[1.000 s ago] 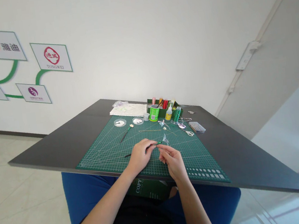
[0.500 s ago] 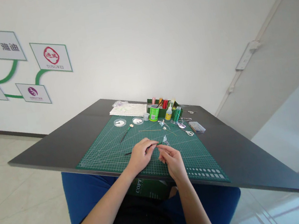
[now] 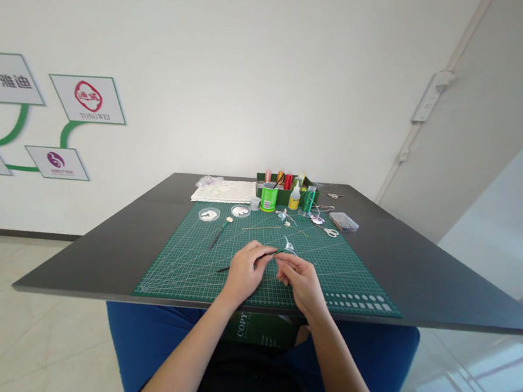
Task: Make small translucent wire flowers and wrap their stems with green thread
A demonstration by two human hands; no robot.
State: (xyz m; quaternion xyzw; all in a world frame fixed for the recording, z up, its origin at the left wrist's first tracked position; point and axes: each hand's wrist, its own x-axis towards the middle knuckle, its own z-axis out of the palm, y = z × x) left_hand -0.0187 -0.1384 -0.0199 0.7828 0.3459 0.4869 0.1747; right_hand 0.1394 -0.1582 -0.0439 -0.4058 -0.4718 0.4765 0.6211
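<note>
Over the front of the green cutting mat (image 3: pixel 174 265), my left hand (image 3: pixel 249 269) is closed around a thin dark stick (image 3: pixel 223 270). The stick passes beneath my fingers and comes out green on the right, with a small pale-blue flower (image 3: pixel 289 245) at its tip. My right hand (image 3: pixel 304 277) is closed in a pinch, its fingertips against the green part beside my left fingertips. What lies between those right fingertips is too small to make out. Farther back on the mat rests a similar dark stick (image 3: pixel 218 235) with a green end and a pale flower.
Two shallow dishes (image 3: pixel 209 214) hold white pieces. Behind the mat stand a bright green can (image 3: pixel 269 197), a yellow glue bottle (image 3: pixel 294 198) and a green box (image 3: pixel 311 190) with thread spools. At right are white-handled scissors (image 3: pixel 330 232) and a clear case (image 3: pixel 344 222).
The small pale-blue flower at the tip has turned a little, and a thin strand now shows above it. Both hands stay in nearly the same place.
</note>
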